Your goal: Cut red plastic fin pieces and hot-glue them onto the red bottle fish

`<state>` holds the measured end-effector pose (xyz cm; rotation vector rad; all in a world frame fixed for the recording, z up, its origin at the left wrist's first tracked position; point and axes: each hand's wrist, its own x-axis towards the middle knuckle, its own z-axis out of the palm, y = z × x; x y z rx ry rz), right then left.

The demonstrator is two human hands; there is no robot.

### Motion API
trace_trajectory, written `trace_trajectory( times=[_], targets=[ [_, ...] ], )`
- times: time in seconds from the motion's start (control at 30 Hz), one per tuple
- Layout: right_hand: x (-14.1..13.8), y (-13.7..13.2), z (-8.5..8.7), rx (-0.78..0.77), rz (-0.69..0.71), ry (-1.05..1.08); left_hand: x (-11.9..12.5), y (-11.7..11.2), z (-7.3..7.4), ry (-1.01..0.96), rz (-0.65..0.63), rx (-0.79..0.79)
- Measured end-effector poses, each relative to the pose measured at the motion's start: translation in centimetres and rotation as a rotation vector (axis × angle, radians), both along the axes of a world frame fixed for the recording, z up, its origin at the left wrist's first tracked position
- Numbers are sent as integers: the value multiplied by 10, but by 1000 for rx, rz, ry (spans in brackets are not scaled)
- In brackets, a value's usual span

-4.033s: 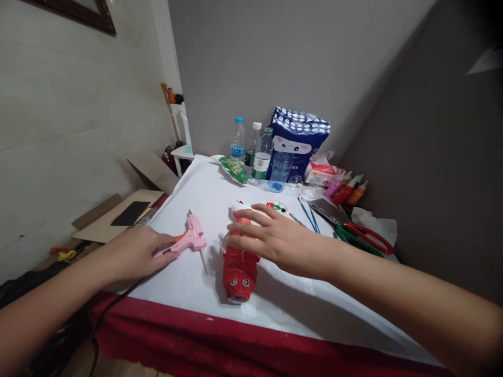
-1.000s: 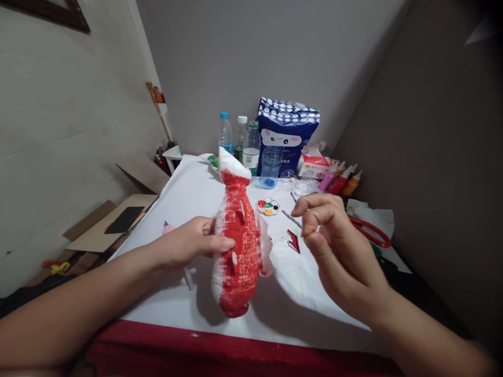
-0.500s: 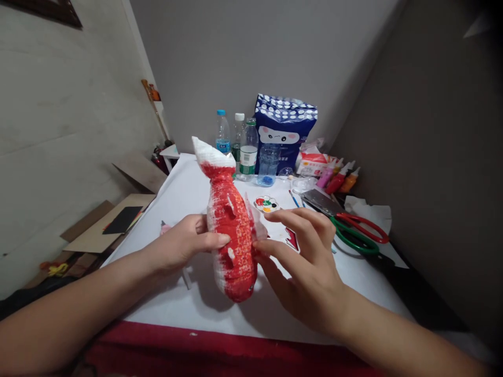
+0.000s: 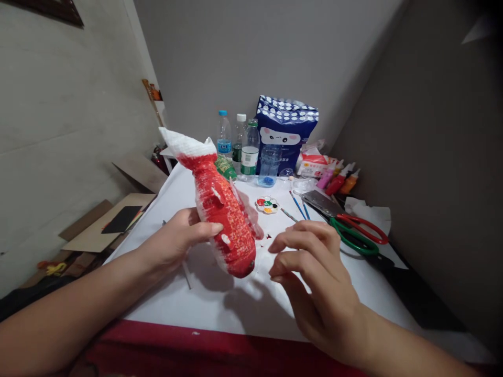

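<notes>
My left hand (image 4: 176, 242) grips a red and white fish figure (image 4: 220, 208) by its side and holds it tilted above the white table cover (image 4: 220, 309). Its white tail points up and to the left, and its red head with a small eye points down toward me. My right hand (image 4: 314, 277) hovers just right of the fish's head without touching it. Its fingers are loosely curled and apart, and nothing shows in them.
A paint palette (image 4: 267, 204), brushes (image 4: 297, 205) and red and green scissors (image 4: 356, 233) lie to the right. Water bottles (image 4: 239, 144), a blue dotted bag (image 4: 286, 133) and paint tubes (image 4: 338, 180) stand at the back. Cardboard (image 4: 106, 225) lies on the floor at the left.
My left hand left the pink glue gun, picked the fish up off the table and tipped its tail to the left. My right hand has come off the fish's side and drawn back.
</notes>
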<state>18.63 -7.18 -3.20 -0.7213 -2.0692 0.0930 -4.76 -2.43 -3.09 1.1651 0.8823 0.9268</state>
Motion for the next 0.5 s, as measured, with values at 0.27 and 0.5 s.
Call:
trace_trajectory(
  times=[0.27, 0.5],
  targets=[
    [33, -4, -30, -347, -35, 63, 1, -4, 11, -29, 166, 17],
    [85, -16, -55, -365, -406, -32, 6, -10, 26, -5, 378, -88]
  ],
)
